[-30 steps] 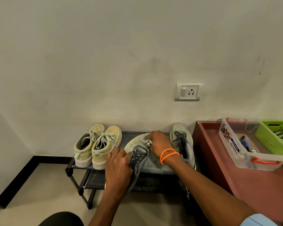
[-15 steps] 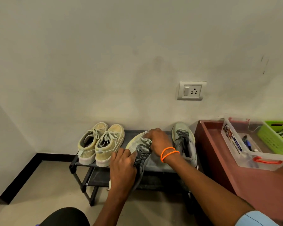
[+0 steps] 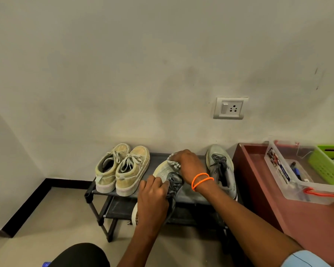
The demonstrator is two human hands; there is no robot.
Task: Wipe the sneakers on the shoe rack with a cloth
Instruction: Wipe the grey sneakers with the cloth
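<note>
My left hand [image 3: 153,197] grips a grey sneaker [image 3: 164,171] with dark laces, held tilted above the front of the black shoe rack [image 3: 193,196]. My right hand [image 3: 187,163], with orange bands on the wrist, holds a small bunched grey-white cloth [image 3: 174,164] against the sneaker's toe. The matching grey sneaker [image 3: 221,168] stands on the rack's top shelf at the right. A pair of yellowish sneakers [image 3: 123,168] sits on the shelf at the left.
A maroon cabinet [image 3: 262,189] stands right of the rack, carrying a clear plastic box [image 3: 289,182] and a green basket [image 3: 330,162]. A wall socket [image 3: 230,108] is above the rack. My dark-clad knee [image 3: 79,255] is at the bottom edge, over beige floor.
My right hand with the cloth has slid slightly forward over the sneaker's toe. The camera view shifted a little; my left hand keeps the same grip.
</note>
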